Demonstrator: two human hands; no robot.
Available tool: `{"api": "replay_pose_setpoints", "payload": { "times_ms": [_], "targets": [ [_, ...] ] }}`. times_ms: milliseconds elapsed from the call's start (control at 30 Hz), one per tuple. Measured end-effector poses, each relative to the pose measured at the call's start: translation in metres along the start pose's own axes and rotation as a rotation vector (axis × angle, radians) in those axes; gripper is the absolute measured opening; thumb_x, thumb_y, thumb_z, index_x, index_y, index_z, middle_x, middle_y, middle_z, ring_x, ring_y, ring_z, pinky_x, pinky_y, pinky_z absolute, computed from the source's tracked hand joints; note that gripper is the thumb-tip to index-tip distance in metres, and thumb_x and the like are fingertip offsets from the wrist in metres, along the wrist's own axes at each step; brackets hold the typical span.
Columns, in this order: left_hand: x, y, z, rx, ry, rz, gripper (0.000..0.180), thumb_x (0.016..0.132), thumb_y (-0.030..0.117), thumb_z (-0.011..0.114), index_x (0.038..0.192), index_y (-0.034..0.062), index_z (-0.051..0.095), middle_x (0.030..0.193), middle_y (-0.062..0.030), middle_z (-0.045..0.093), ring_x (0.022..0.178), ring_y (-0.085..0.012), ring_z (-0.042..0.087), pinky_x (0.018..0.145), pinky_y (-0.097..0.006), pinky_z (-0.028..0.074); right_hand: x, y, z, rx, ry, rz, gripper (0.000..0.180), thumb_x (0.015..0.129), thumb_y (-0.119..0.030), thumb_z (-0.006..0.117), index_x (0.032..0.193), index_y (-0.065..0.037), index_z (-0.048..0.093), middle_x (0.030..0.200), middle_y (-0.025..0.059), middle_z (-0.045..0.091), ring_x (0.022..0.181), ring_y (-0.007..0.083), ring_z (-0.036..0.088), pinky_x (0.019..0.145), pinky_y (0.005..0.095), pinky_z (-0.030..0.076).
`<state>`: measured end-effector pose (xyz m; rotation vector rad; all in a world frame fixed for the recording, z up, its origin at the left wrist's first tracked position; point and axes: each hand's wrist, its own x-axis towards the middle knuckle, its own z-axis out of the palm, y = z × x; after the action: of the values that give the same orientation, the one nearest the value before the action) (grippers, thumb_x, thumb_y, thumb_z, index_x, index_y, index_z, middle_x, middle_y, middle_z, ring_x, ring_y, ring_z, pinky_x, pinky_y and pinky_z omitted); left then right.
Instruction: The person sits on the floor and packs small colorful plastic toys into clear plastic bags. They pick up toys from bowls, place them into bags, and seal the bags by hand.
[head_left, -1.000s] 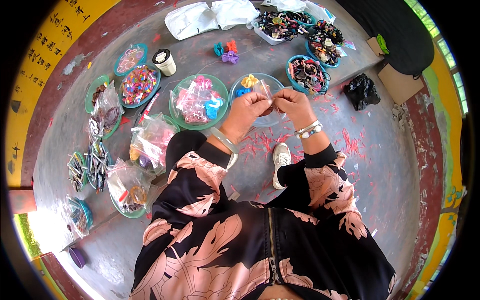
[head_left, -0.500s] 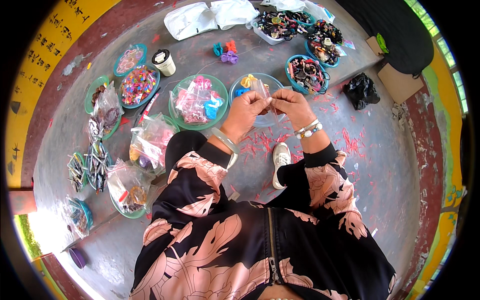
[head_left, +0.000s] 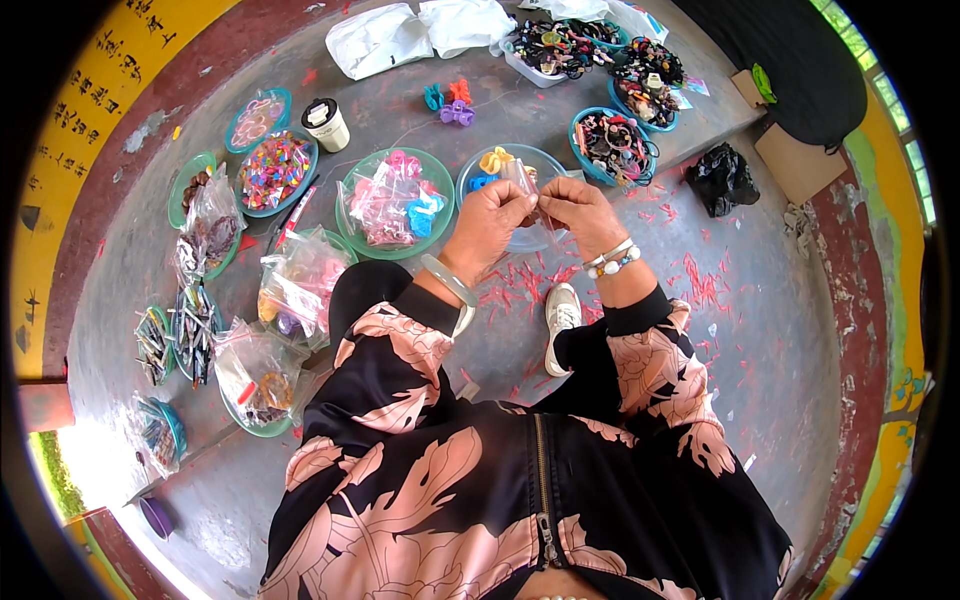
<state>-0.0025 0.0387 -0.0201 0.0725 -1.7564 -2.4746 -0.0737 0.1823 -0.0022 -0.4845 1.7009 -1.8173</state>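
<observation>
My left hand point(head_left: 488, 228) and my right hand point(head_left: 588, 215) meet in front of me, each pinching a small clear plastic bag point(head_left: 520, 176) between thumb and fingertips. Part of the bag hangs below the fingers of my right hand. What is inside it is too small to make out. Just beyond my hands stands a clear bluish bowl point(head_left: 545, 160) with yellow hair claw clips point(head_left: 494, 159) and blue ones in it. To its left is a green bowl point(head_left: 445, 190) of bagged pink and blue clips point(head_left: 425, 210).
Several baskets of hair ties point(head_left: 612, 145) stand at the back right, near a black plastic bag point(head_left: 722, 180). Left are a cup point(head_left: 326, 125), a basket of colourful pieces point(head_left: 275, 170) and bagged goods point(head_left: 300, 285). Red strips point(head_left: 705, 285) litter the floor.
My hands stay together on the plastic bag, with only a slight shift of the fingers. Nothing else has visibly moved.
</observation>
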Motion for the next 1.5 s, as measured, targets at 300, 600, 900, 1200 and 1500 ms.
{"api": "replay_pose_setpoints", "payload": {
  "times_ms": [300,600,900,1200,1500],
  "targets": [
    [0.000,-0.005,-0.001,0.064,0.170,0.004,0.010,0.080,0.009,0.059,0.076,0.0002,0.056,0.066,-0.0011,0.057,0.058,-0.0064,0.053,0.053,-0.023,0.045,0.001,0.001,0.000,0.163,0.044,0.066,0.007,0.081,-0.008,0.056,0.084,-0.002,0.058,0.070,-0.0002,0.056,0.062,0.0080,0.052,0.058,0.0217,0.042],
    [0.001,0.000,0.002,0.274,0.231,0.089,0.013,0.074,0.007,0.061,0.072,0.0033,0.049,0.062,-0.0001,0.054,0.057,-0.0056,0.050,0.052,-0.023,0.042,0.005,0.009,0.008,-0.251,0.076,-0.091,0.011,0.075,-0.006,0.058,0.082,0.003,0.056,0.071,0.0037,0.059,0.063,0.0091,0.056,0.055,0.0234,0.045],
    [0.002,-0.009,0.001,0.493,0.249,0.151,0.020,0.069,0.003,0.059,0.084,0.0020,0.045,0.065,-0.0107,0.059,0.059,-0.0186,0.059,0.055,-0.028,0.045,-0.003,-0.009,0.012,-0.075,0.074,0.096,0.015,0.077,-0.012,0.062,0.083,0.001,0.056,0.067,0.0029,0.058,0.060,0.0085,0.055,0.053,0.0231,0.045],
    [-0.004,-0.005,0.009,0.603,0.161,0.163,0.030,0.068,0.003,0.059,0.093,0.0023,0.042,0.066,-0.0139,0.059,0.064,-0.0279,0.060,0.057,-0.035,0.045,0.005,0.011,0.004,-0.227,0.093,0.055,0.013,0.079,-0.010,0.060,0.079,0.001,0.054,0.066,0.0029,0.057,0.056,0.0099,0.054,0.050,0.0236,0.044],
    [-0.004,0.003,-0.002,1.171,0.231,0.218,0.031,0.072,0.009,0.052,0.101,0.0029,0.041,0.077,-0.0198,0.059,0.071,-0.0359,0.060,0.062,-0.045,0.047,-0.001,0.005,0.007,-1.137,0.336,-0.242,0.016,0.068,-0.010,0.060,0.083,-0.006,0.056,0.067,0.0116,0.061,0.064,0.0284,0.060,0.057,0.0360,0.047]
  ]
}}
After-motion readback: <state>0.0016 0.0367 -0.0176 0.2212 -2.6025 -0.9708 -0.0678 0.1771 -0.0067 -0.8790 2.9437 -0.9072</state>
